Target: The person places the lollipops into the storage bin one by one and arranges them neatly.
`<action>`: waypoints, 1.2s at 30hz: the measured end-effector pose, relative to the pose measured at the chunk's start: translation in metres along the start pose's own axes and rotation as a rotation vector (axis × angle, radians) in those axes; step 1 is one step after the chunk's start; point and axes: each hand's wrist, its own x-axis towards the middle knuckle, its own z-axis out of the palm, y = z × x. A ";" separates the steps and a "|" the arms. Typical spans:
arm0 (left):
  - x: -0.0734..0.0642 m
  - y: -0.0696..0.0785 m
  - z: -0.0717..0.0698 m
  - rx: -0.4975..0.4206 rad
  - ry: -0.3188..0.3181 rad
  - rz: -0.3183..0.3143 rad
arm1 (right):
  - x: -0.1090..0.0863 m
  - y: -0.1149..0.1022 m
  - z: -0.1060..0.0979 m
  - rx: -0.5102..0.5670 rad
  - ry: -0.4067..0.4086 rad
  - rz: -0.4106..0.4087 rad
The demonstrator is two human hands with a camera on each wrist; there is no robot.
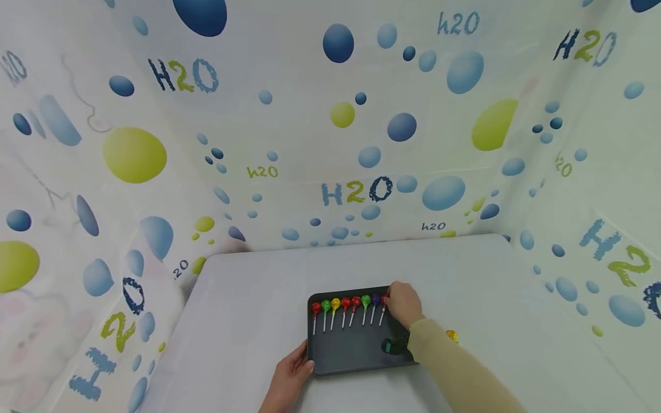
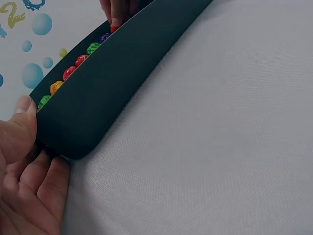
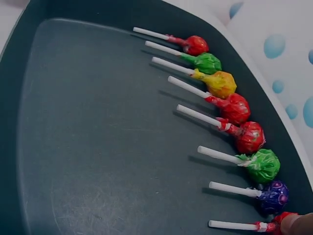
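Observation:
A dark rectangular baking tray [image 1: 356, 355] lies on the white table. Along its far side runs a row of wrapped lollipops, heads toward the far wall and white sticks toward the near side: red, green [image 3: 207, 63], yellow [image 3: 221, 84], two more reds, green, purple [image 3: 274, 197] and a red lollipop [image 3: 233, 225] at the right end. My right hand [image 1: 405, 304] pinches the head of that last red lollipop at the far right corner. With the thumb by the rim and fingers underneath, my left hand [image 2: 29, 171] grips the tray's near left corner.
Right of the tray, partly behind my right sleeve [image 1: 454, 367], a yellow-orange wrapped thing [image 1: 452, 336] lies on the table [image 1: 242, 321]. A dark wrist device [image 1: 395, 346] hangs over the tray's right part. Bubble-patterned sheets [image 1: 289, 126] stand behind and at both sides.

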 end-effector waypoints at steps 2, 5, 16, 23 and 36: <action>0.000 0.000 0.000 -0.006 -0.002 -0.001 | 0.000 0.001 0.002 -0.004 0.005 0.007; -0.001 0.002 0.000 -0.008 -0.006 -0.001 | 0.001 0.002 0.004 0.000 0.004 0.012; -0.003 0.004 0.000 -0.030 -0.019 0.011 | 0.004 0.001 0.004 0.027 -0.022 0.029; -0.002 0.004 0.001 -0.023 -0.013 -0.001 | 0.003 0.001 0.004 0.036 -0.022 0.017; 0.001 0.003 0.000 0.007 -0.006 -0.032 | 0.001 0.000 0.005 0.063 -0.007 0.002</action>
